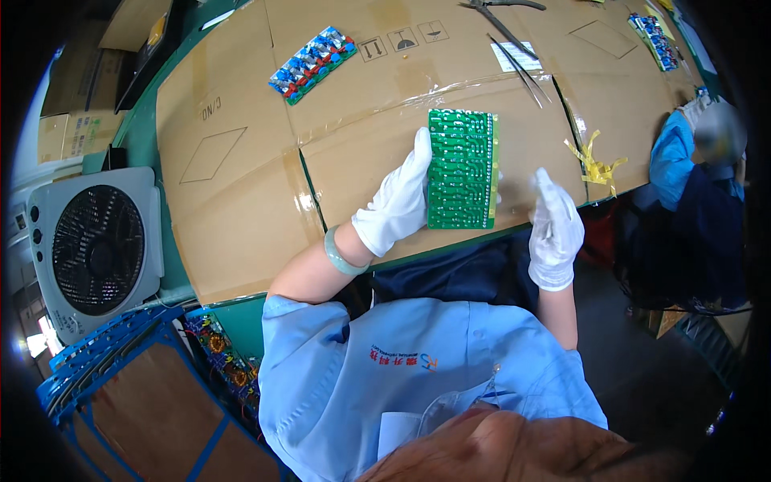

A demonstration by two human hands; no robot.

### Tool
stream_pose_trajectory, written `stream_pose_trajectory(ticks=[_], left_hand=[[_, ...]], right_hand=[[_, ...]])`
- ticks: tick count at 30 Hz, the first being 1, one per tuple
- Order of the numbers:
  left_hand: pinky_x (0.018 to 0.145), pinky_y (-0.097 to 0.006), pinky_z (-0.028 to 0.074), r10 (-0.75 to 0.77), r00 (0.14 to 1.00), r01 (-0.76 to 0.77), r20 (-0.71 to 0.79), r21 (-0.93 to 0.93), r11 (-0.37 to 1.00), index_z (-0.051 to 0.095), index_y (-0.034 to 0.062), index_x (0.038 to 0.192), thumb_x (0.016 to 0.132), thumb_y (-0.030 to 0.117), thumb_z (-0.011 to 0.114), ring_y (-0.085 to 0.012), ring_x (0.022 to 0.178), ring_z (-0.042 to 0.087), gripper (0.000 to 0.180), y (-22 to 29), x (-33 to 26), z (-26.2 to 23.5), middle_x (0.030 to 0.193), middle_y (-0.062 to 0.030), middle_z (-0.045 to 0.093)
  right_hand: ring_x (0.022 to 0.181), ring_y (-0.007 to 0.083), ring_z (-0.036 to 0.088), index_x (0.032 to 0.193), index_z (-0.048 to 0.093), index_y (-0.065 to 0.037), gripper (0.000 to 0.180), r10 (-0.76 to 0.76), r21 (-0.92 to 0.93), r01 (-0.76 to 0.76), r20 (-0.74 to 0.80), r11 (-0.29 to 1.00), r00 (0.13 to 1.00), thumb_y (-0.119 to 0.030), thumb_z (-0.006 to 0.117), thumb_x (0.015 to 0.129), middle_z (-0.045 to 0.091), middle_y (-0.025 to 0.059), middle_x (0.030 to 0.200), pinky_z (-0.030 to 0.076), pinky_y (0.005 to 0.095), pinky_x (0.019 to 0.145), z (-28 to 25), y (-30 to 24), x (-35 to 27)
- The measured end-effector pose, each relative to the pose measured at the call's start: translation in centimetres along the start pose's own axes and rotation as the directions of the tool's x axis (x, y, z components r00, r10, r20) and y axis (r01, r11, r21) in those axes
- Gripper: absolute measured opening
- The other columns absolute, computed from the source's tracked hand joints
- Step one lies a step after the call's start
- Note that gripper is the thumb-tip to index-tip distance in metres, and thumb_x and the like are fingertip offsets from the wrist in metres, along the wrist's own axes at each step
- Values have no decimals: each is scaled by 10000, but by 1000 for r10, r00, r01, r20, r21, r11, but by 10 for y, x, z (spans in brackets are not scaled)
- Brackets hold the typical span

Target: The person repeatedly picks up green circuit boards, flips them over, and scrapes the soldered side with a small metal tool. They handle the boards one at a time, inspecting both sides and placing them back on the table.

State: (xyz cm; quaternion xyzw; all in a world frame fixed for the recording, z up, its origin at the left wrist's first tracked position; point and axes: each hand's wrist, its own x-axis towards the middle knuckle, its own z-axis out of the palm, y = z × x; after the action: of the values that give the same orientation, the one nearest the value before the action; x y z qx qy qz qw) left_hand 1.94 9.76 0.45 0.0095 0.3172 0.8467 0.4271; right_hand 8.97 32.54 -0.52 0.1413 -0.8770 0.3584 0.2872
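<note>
A green circuit board (460, 170) with rows of solder joints faces up above the near edge of the cardboard-covered table. My left hand (398, 197), in a white glove, grips it along its left side, the thumb by the upper left edge and the other fingers hidden beneath. To the right of the board, apart from it, is my right hand (556, 229), also gloved in white. Its fingers are extended and nothing shows in them. Yellow tape strips (596, 163) lie on the cardboard beyond my right hand.
Cardboard (241, 209) covers the table. Another populated board (313, 64) lies at the far left, more boards (653, 42) at the far right. Tweezers (520, 71) and pliers (502, 20) lie at the back. A box fan (96, 249) stands left; a person's blue sleeve (673, 153) shows right.
</note>
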Motion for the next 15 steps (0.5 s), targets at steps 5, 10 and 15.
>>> stream_pose_trajectory(ticks=[5,10,15], left_hand=[[998,-522,512,64,985,-60,-161,29,998,371,51,1492,974,714,187,-417,1162,610,861,-3,3,0,1341,-250,564],[989,-525,515,114,972,-105,-207,57,993,377,53,1485,946,752,181,-414,1162,609,905,-5,4,0,1343,-246,558],[966,-522,531,136,957,-117,-257,86,989,385,68,1476,930,771,223,-400,1130,626,906,-6,0,5,1314,-220,577]], right_hand=[[671,258,630,1376,560,-19,655,361,11,-386,333,922,871,-355,760,850,656,147,847,523,340,651,-11,-31,-4],[745,265,645,1381,542,-31,590,366,3,-395,369,919,854,-217,751,862,654,141,886,533,343,674,-4,-46,-10],[806,286,653,1245,600,-18,483,326,33,-348,272,937,905,-108,790,809,677,134,956,551,352,694,7,-51,-15]])
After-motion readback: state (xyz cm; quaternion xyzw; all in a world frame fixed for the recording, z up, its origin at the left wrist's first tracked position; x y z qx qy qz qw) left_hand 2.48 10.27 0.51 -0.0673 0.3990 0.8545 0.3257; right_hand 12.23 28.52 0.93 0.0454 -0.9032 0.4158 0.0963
